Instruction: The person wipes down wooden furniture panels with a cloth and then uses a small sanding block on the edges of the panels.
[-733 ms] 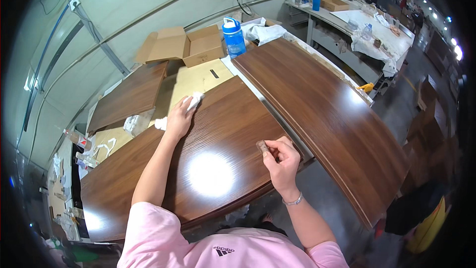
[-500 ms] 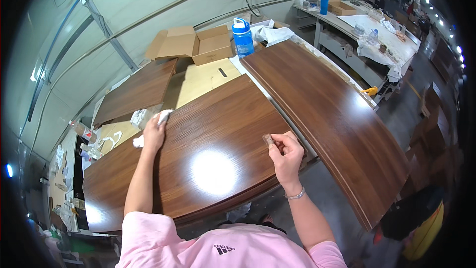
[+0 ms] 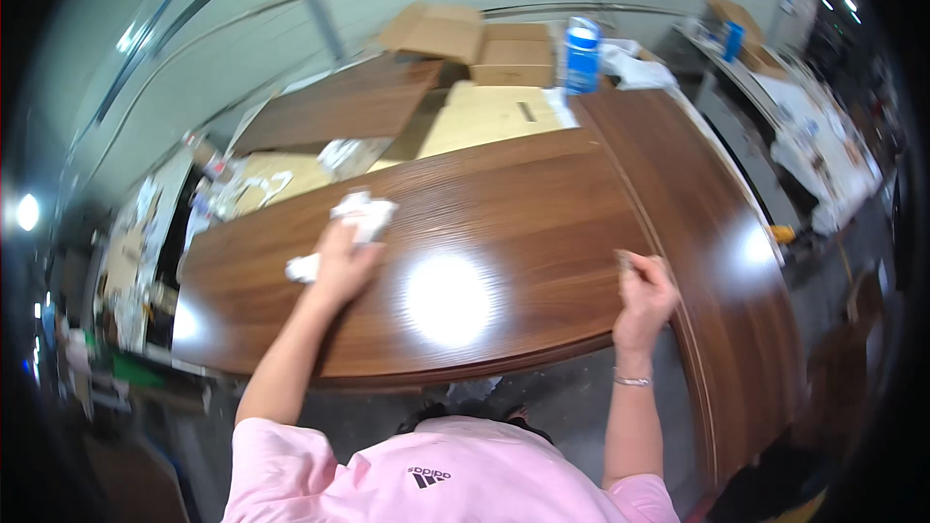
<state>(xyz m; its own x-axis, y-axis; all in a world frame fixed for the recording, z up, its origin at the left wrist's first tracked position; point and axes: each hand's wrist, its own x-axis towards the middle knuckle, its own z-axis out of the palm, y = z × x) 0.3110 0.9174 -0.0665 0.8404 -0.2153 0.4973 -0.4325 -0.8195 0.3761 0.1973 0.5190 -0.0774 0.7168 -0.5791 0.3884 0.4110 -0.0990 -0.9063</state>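
A dark brown wood-grain panel (image 3: 523, 223) lies flat in front of me, with a bright light reflected in its glossy top. My left hand (image 3: 344, 263) is closed on a crumpled white cloth (image 3: 366, 215) against the panel's left part; cloth shows on both sides of the fingers. Above the panel's right end, my right hand (image 3: 647, 298) pinches a small brownish piece (image 3: 621, 260), too blurred to name. A second brown panel (image 3: 727, 242) with a grooved edge lies to the right of that hand.
Behind the panel are another brown board (image 3: 339, 107), a plastic-wrapped bundle (image 3: 351, 157), an open cardboard box (image 3: 513, 50) and a blue bottle (image 3: 582, 58). Clear bottles (image 3: 206, 155) stand at the left. A cluttered workbench (image 3: 823, 136) is at the far right.
The view has swung left, so the panels sit differently in it. My left hand has slid the cloth from the panel's far edge inward over its top. The right hand still pinches its small piece.
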